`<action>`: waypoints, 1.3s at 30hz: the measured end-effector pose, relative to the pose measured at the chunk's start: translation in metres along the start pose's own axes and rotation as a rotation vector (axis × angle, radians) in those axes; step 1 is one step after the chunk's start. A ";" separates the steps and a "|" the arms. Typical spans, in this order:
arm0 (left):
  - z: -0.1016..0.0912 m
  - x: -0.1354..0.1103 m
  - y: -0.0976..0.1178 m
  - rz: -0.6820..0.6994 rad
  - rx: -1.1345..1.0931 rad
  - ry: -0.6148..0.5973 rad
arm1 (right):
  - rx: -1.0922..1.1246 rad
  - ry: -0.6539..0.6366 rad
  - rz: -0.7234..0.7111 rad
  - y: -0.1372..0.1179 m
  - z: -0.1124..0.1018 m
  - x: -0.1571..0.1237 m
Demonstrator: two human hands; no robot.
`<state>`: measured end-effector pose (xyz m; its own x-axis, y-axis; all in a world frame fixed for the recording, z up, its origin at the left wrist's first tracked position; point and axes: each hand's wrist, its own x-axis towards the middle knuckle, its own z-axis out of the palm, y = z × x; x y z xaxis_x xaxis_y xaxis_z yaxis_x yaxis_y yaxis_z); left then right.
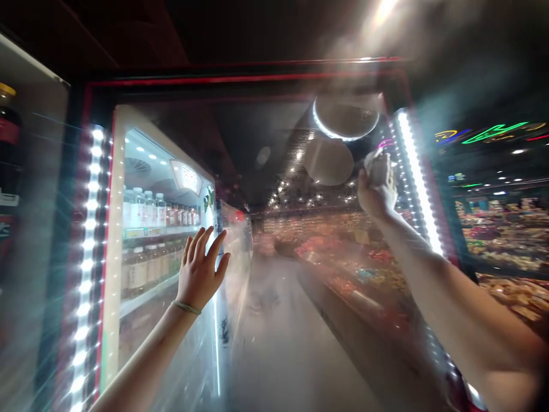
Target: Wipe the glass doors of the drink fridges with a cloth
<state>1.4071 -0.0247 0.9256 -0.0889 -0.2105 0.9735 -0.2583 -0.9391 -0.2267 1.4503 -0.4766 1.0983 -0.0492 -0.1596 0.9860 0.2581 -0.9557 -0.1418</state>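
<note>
A large glass door (274, 297) with a dark, red-trimmed frame stands before me. High on its right side, my right hand (376, 191) is closed around a pale, crumpled cloth (378, 166), which appears pressed to the glass. Motion blurs that hand slightly. My left hand (199, 266), wearing a thin greenish band on the wrist, is raised with fingers spread and holds nothing. Whether its palm touches the glass I cannot tell. Behind it, to the left, bottles (148, 206) stand in rows on lit shelves; whether seen through the glass or reflected is unclear.
Bright LED strips run down the left (88, 246) and right (418, 177) sides of the frame. A dark bottle (8, 131) shows at the far left. Shop displays (506, 234) and colored neon signs (493, 134) appear at right. Blurred lights and an aisle show in the glass.
</note>
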 end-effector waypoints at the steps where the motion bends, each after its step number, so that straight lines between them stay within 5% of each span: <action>1: -0.003 -0.002 -0.004 0.001 0.004 -0.004 | 0.016 -0.022 0.006 -0.024 0.003 -0.003; 3: -0.008 -0.008 -0.015 -0.011 0.011 -0.011 | 0.057 -0.069 -0.008 -0.080 0.011 -0.012; 8: -0.032 -0.031 -0.053 -0.061 0.050 -0.044 | 0.185 -0.170 -0.296 -0.232 0.040 -0.043; 14: -0.081 -0.067 -0.104 -0.096 0.066 -0.079 | 0.423 -0.293 -0.573 -0.398 0.072 -0.106; 18: -0.113 -0.083 -0.129 -0.147 0.055 -0.050 | 0.512 -0.367 -0.740 -0.472 0.081 -0.175; 21: -0.126 -0.087 -0.140 -0.174 0.046 -0.029 | 0.549 -0.440 -0.832 -0.494 0.083 -0.213; 24: -0.130 -0.086 -0.141 -0.177 0.045 -0.038 | 0.559 -0.493 -0.890 -0.482 0.081 -0.211; 28: -0.122 -0.082 -0.129 -0.148 0.022 -0.059 | 0.477 -0.409 -0.768 -0.418 0.071 -0.159; 34: -0.086 -0.075 -0.090 -0.076 -0.090 -0.057 | 0.118 -0.321 -0.413 -0.261 0.029 -0.086; 39: -0.053 -0.067 -0.035 -0.024 -0.164 -0.046 | -0.056 -0.288 -0.182 -0.121 -0.010 -0.080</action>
<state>1.3709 0.0372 0.8665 -0.0374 -0.2045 0.9782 -0.4136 -0.8879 -0.2014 1.4131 -0.3504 1.0353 0.1865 0.0840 0.9789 0.2166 -0.9753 0.0424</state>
